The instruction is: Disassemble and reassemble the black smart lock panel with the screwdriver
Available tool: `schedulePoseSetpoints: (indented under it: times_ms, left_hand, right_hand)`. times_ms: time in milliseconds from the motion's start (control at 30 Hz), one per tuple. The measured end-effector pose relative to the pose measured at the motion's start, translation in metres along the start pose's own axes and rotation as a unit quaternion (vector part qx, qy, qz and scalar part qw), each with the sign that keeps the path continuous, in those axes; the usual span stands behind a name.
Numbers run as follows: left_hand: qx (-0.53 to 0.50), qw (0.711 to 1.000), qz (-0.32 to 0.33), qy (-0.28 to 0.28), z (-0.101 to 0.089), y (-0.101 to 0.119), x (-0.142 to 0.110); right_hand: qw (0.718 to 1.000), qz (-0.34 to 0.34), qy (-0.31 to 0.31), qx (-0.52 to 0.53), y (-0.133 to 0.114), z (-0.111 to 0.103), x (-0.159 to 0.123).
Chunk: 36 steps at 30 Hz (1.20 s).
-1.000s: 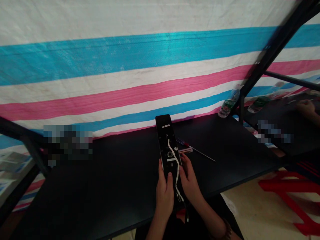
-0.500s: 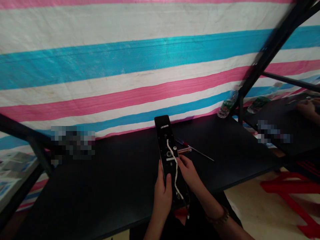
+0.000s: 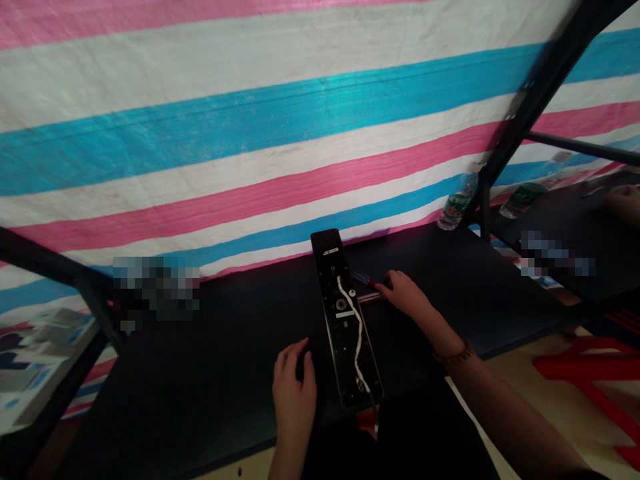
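Observation:
A long black panel (image 3: pixel 329 320) lies on the table, its length running away from me, with a white cable (image 3: pixel 359 333) along its face and small screws or holes dotted over it. My left hand (image 3: pixel 295 380) is off the panel, just left of its lower half, fingers apart and holding nothing. On the other side, my right hand (image 3: pixel 406 293) has its fingertips closed on a screwdriver (image 3: pixel 363 277) near the red end of its handle. The hand covers the screwdriver's shaft. A thin shiny strip-like object (image 3: pixel 370 297) sticks out between panel and hand.
Two plastic bottles stand or lean at the right, one bottle (image 3: pixel 456 203) by the frame post (image 3: pixel 515 127), the other bottle (image 3: pixel 525 197) on the neighbouring table. Another person's hand (image 3: pixel 625 200) shows there. A red stool (image 3: pixel 580 367) is at lower right. Striped sheeting (image 3: pixel 250 153) hangs behind.
Both hands have let go of the panel. The left has moved left beside it; the right has gone up and right onto the screwdriver. The panel now rests on the table.

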<state>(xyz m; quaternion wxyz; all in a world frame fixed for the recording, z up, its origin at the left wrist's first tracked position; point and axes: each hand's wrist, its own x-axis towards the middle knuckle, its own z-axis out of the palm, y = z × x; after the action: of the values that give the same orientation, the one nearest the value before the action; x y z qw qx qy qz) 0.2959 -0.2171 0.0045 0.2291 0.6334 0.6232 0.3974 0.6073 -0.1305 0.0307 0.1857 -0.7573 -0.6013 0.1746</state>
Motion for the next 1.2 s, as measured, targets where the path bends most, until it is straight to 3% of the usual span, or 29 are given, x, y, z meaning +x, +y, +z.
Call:
schedulePoseSetpoints:
  times_ms: [200, 467, 667, 800, 833, 900, 967, 1067, 1133, 1200]
  left_hand:
    - [0.099, 0.992, 0.062, -0.050, -0.009, -0.022, 0.048]
    - [0.117, 0.986, 0.092, -0.075, -0.006, -0.023, 0.051]
    - [0.159, 0.982, 0.094, -0.049, -0.001, -0.016, 0.047]
    - [0.166, 0.980, 0.096, -0.044, 0.002, -0.011, 0.045]
    - [0.163, 0.981, 0.097, -0.043, 0.002, -0.010, 0.045]
    - [0.151, 0.983, 0.094, -0.041, 0.001, -0.010, 0.046]
    - [0.125, 0.988, 0.079, -0.038, -0.001, -0.009, 0.047]
    - [0.033, 0.999, 0.007, -0.020, -0.006, -0.001, 0.045]
    - [-0.061, 0.996, -0.064, -0.023, -0.008, 0.013, 0.039]
    - [-0.165, 0.977, -0.118, -0.066, -0.009, 0.031, 0.029]
  right_hand:
    - [0.997, 0.012, -0.072, -0.013, 0.004, 0.003, 0.013]
    - [0.996, 0.020, -0.085, -0.014, -0.004, 0.006, 0.026]
    - [0.997, -0.028, -0.025, 0.062, 0.004, -0.011, 0.031]
    - [0.983, -0.039, 0.077, 0.161, 0.004, -0.029, 0.002]
    - [0.955, -0.045, 0.128, 0.265, 0.001, -0.033, -0.011]
    - [0.864, -0.053, 0.211, 0.455, -0.009, -0.039, -0.040]
    - [0.786, -0.052, 0.252, 0.562, -0.023, -0.044, -0.072]
    - [0.732, -0.048, 0.250, 0.632, -0.048, -0.045, -0.113]
    - [0.716, -0.053, 0.227, 0.658, -0.062, -0.041, -0.132]
    - [0.705, -0.061, 0.195, 0.679, -0.073, -0.032, -0.144]
